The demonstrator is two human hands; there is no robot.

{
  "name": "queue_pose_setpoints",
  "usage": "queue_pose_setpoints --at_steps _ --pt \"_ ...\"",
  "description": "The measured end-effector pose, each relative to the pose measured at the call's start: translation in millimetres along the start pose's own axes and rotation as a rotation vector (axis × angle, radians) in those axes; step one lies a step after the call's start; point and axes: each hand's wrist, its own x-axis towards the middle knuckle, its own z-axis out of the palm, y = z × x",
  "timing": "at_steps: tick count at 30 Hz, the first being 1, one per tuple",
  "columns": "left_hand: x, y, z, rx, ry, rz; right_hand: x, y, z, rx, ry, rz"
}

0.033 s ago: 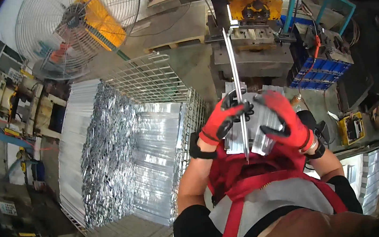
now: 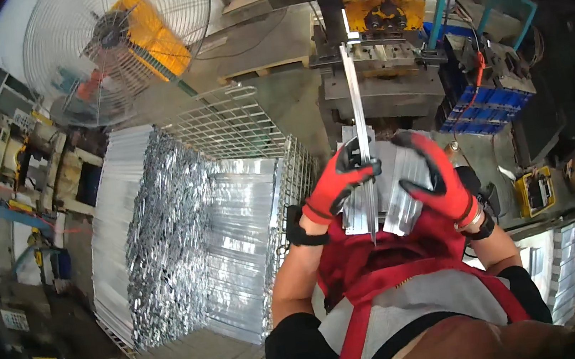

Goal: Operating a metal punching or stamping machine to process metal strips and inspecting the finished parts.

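My left hand [image 2: 341,180], in a red and black glove, grips a long thin metal strip [image 2: 356,110] that stands on edge and runs up toward the press machine [image 2: 373,61]. My right hand [image 2: 438,179], gloved the same way, rests on a stack of shiny metal strips [image 2: 393,195] lying in front of me over my red apron. The upright strip's far end reaches the press tooling; its near end points at my chest.
A wire mesh cage [image 2: 238,124] to my left holds tall stacks of shiny metal pieces [image 2: 187,242]. A large round fan [image 2: 117,46] stands at the upper left. Blue crates [image 2: 490,101] and a small yellow device [image 2: 537,192] sit to the right.
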Motion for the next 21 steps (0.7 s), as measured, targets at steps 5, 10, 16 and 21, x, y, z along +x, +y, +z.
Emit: queue_pose_setpoints --at_steps 5,10,16,21 --pt "-29 -11 22 0.602 0.004 0.239 0 15 -4 0.612 0.102 0.313" --pt "-50 -12 57 0.827 0.005 0.211 -20 3 -19 0.756 -0.039 0.325" --pt "-58 -13 81 0.939 0.034 0.285 -54 14 -23 0.751 0.103 0.288" --pt "-59 -18 85 1.114 0.060 0.352 -34 -1 -22 1.006 0.001 0.225"
